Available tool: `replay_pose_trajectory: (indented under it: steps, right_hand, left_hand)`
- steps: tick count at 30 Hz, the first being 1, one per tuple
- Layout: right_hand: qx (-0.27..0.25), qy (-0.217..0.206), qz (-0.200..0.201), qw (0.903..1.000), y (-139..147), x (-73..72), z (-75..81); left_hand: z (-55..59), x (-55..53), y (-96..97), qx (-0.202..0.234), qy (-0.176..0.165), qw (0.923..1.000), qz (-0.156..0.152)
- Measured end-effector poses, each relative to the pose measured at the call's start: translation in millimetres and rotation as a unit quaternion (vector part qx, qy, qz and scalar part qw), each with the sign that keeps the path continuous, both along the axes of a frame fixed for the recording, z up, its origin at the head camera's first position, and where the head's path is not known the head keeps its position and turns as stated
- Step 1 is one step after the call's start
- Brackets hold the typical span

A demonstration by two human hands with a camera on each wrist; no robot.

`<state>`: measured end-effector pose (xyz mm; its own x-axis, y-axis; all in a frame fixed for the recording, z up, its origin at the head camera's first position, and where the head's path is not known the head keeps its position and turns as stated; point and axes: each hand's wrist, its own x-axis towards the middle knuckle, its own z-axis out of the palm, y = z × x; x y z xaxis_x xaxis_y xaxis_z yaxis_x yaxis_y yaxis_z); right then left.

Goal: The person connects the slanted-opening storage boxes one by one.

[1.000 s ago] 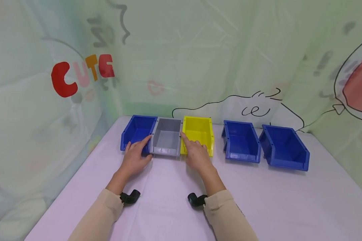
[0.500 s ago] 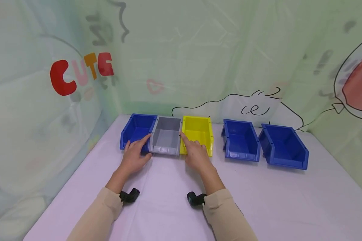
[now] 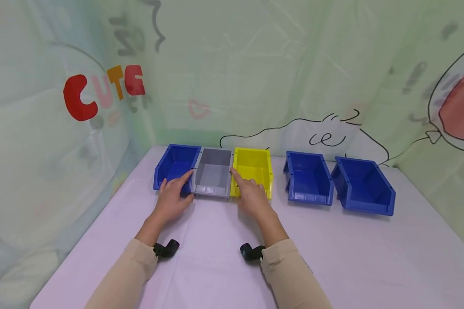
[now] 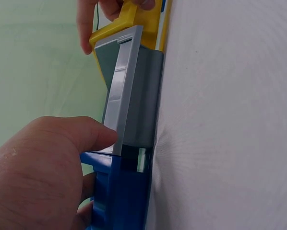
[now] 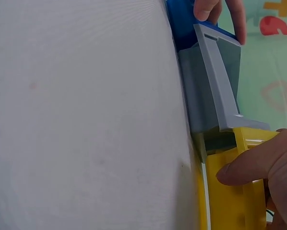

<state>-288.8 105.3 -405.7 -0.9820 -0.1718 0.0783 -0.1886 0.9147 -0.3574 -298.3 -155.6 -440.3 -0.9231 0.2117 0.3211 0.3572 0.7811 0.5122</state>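
Three storage bins stand side by side at the table's back left: a blue bin (image 3: 176,165), a grey bin (image 3: 212,171) and a yellow bin (image 3: 254,167). My left hand (image 3: 172,198) lies over the blue bin's front, its index finger stretched to the seam with the grey bin. Its thumb touches the grey bin's front corner in the left wrist view. My right hand (image 3: 253,198) reaches over the yellow bin's front, index fingertip on the grey-yellow seam. In the right wrist view, its thumb (image 5: 249,167) rests against the yellow front; the other fingers are partly hidden.
Apart to the right, a second blue bin (image 3: 308,178) and another blue bin (image 3: 365,186) stand slightly angled. A white cloth covers the table (image 3: 216,266). A printed curtain (image 3: 232,77) hangs close behind the bins and along the left side.
The head view has shifted very slightly. Both hands and all the bins keep their places relative to one another.
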Motion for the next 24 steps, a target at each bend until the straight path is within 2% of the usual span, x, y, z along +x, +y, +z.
replay_pose_trajectory:
  steps: [12,24]
  right_hand:
    - [-0.002,-0.001,0.002,1.0,1.0,-0.2,-2.6]
    - [-0.001,-0.003,0.011,0.9999,1.4,-1.9,-5.0]
  left_hand:
    - [-0.6,0.1,-0.1,0.002,-0.007,1.0,0.0]
    - [4.2,2.4,0.8,0.005,-0.012,0.9999,0.003]
